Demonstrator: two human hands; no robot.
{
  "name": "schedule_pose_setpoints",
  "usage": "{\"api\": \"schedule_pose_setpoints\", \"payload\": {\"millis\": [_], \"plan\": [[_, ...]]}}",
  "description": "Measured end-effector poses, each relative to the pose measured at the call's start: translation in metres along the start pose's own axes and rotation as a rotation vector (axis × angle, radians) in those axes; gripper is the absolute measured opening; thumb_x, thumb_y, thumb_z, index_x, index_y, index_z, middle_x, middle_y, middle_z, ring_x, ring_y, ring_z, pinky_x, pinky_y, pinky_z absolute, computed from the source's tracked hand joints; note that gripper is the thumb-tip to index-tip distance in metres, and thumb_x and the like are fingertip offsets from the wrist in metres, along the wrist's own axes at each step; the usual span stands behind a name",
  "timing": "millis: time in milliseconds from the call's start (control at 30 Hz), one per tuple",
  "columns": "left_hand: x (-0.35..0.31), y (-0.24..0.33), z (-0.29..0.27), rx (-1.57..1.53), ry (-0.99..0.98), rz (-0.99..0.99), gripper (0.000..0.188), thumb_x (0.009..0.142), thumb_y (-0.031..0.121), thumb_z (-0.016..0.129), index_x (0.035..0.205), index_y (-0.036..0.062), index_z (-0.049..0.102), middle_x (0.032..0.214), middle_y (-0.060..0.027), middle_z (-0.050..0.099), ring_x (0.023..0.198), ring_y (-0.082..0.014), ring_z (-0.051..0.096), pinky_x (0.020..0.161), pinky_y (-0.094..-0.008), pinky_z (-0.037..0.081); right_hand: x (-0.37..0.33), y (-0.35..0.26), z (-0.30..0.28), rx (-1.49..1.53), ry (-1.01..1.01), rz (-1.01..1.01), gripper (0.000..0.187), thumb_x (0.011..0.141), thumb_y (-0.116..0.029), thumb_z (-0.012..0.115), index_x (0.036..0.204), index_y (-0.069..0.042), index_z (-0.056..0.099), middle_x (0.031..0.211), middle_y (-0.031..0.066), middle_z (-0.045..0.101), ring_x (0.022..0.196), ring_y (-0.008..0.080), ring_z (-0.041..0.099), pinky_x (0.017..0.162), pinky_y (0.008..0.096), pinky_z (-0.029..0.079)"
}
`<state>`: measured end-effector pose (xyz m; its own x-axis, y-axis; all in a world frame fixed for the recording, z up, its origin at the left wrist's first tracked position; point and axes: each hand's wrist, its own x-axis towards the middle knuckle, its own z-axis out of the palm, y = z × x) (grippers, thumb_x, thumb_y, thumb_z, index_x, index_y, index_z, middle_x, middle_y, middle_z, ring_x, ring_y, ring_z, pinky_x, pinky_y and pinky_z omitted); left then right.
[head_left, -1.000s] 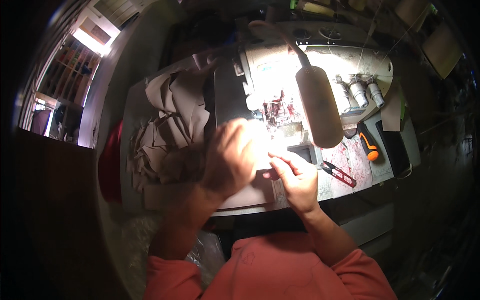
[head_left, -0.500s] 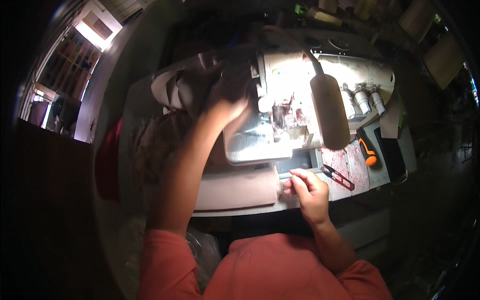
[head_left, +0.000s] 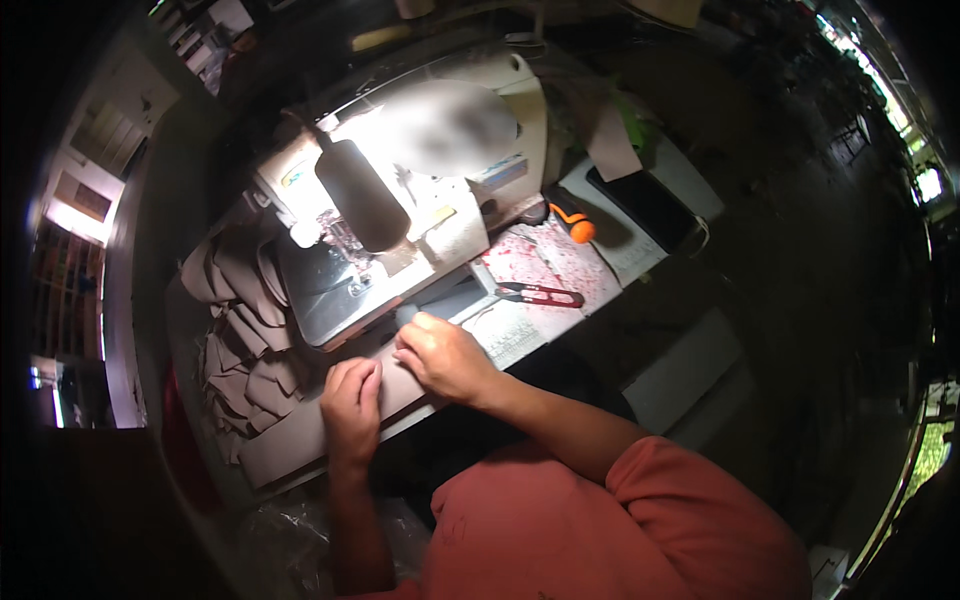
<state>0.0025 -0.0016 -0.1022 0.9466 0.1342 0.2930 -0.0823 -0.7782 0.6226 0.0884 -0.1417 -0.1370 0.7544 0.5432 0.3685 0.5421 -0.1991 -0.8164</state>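
At the centre of the work table point(head_left: 660, 380), a pale sewing machine point(head_left: 400, 200) is set, and every other thing is placed from it. Along the machine's near edge a long strip of tan material point(head_left: 300, 435) is laid flat, its long axis running from below-left of the machine up toward the needle plate point(head_left: 330, 285). To the machine's left, a heap of cut tan pieces point(head_left: 235, 330) is stacked, overlapping. To its right, on a red-speckled mat point(head_left: 545, 260), a pair of red-handled thread snips point(head_left: 540, 294) is laid, with an orange-handled tool point(head_left: 572, 222) beyond it. The strip is pressed down by both hands just in front of the machine: the left hand point(head_left: 350, 405) is laid on it with fingers flat and together, nothing clasped, while the right hand point(head_left: 445, 355) is curled over the strip's upper end, fingertips pinched on or near its edge; whether the edge is truly gripped cannot be told. The right hand is judged the nearer to the needle, the strip's free length lying away from it toward the lower left.
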Motion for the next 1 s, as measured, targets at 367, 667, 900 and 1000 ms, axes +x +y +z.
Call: {"api": "schedule_pose_setpoints", "payload": {"millis": [367, 667, 900, 1000], "plan": [[0.012, -0.015, 0.028, -0.006, 0.132, -0.033, 0.009, 0.073, 0.005, 0.06, 0.07, -0.0025, 0.056, 0.071, -0.0121, 0.056, 0.068, -0.0245, 0.052, 0.063, -0.0311, 0.041, -0.024, -0.006, -0.028, 0.042, 0.055, 0.076, 0.007, 0.075, -0.009, 0.053, 0.078, -0.003, 0.051, 0.075, 0.0119, 0.051, 0.071, 0.03, 0.052, 0.063, 0.0366, 0.043], [0.008, -0.017, 0.028, -0.119, 0.049, 0.043, 0.004, 0.077, 0.001, 0.053, 0.078, -0.0022, 0.055, 0.084, -0.0107, 0.056, 0.075, -0.0201, 0.052, 0.068, -0.0277, 0.041, -0.017, -0.007, -0.024, 0.12, 0.088, 0.034, 0.011, 0.074, -0.01, 0.054, 0.079, -0.001, 0.051, 0.075, 0.0143, 0.052, 0.073, 0.0309, 0.052, 0.065, 0.037, 0.042], [0.007, -0.003, 0.019, -0.146, 0.125, 0.215, 0.003, 0.076, 0.001, 0.054, 0.078, -0.0006, 0.056, 0.087, -0.0107, 0.055, 0.085, -0.0238, 0.049, 0.077, -0.0317, 0.039, -0.017, -0.01, -0.017, 0.094, 0.053, -0.081, 0.018, 0.071, -0.013, 0.06, 0.084, -0.003, 0.054, 0.084, 0.0116, 0.052, 0.085, 0.0278, 0.05, 0.075, 0.0345, 0.04], [0.002, 0.01, 0.01, -0.162, 0.246, 0.193, 0.004, 0.077, 0.001, 0.053, 0.078, -0.0001, 0.056, 0.085, -0.0105, 0.054, 0.087, -0.0261, 0.049, 0.078, -0.0338, 0.039, -0.011, -0.021, -0.013, 0.174, -0.021, -0.058, 0.016, 0.07, -0.015, 0.061, 0.078, -0.003, 0.055, 0.078, 0.0128, 0.054, 0.079, 0.0289, 0.052, 0.073, 0.0357, 0.04]]}}
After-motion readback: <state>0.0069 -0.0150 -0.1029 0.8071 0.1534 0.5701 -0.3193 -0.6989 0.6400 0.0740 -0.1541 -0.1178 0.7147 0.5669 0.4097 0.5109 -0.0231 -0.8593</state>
